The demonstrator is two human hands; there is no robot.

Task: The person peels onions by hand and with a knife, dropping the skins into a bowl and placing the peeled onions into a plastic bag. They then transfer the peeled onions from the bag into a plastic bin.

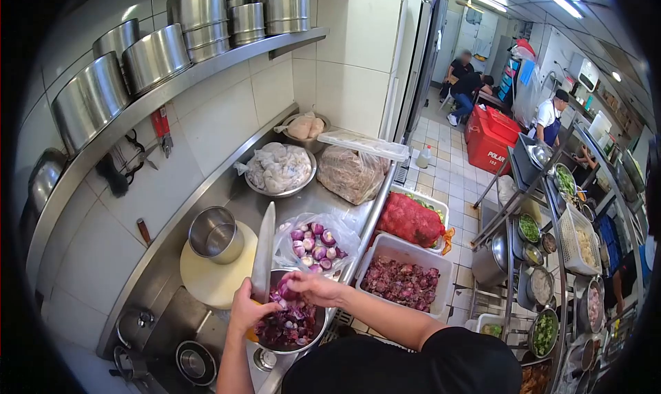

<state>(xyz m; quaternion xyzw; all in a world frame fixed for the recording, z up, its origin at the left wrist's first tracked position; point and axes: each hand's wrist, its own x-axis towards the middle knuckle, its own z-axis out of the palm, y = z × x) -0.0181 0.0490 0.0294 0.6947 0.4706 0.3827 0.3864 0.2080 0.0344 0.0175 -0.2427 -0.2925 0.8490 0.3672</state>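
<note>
A large knife (264, 249) points up and away, its yellow handle wrapped in my left hand (246, 310). To its right, my right hand (313, 289) has its fingers closed round a red onion (286, 292) beside the blade. Both hands are over a metal bowl (321, 325) that holds onion skins and pieces. Just beyond it, a clear plastic bag (286, 246) holds several peeled red onions (318, 246). A round cutting board (206, 280) with a metal pot (215, 234) on it lies left of the knife.
Bagged food sits in a metal bowl (310, 177) at the back. Right of the counter are a white bin of onion skins (401, 282) and a red mesh sack (410, 218). Metal pots (89, 105) line the shelf above. A person (549, 119) stands far right.
</note>
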